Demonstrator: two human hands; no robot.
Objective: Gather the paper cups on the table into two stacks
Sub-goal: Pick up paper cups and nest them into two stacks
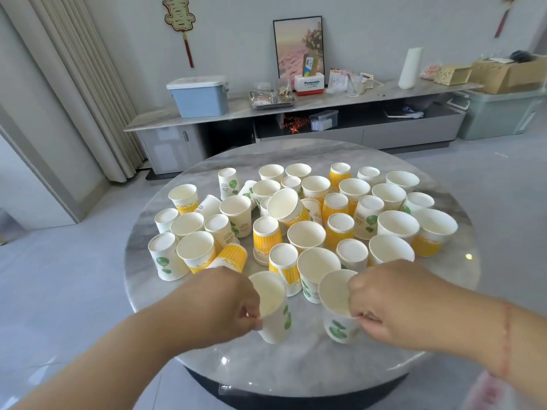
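Several paper cups, white with green leaves or yellow bands, crowd the round marble table (296,371); some stand upright, some upside down, a few lie tilted. My left hand (225,300) pinches the rim of an upright white cup with a green leaf print (273,309) near the table's front edge. My right hand (390,300) pinches the rim of a second upright green-leaf cup (336,309) beside it. Both cups stand slightly tilted, apart from each other by a small gap. A yellow-banded cup (229,257) lies on its side just behind my left hand.
A long low cabinet (266,113) runs along the far wall with a blue bin (199,96), a tray, boxes and a framed picture on it. Curtains hang at the left. Grey floor surrounds the table.
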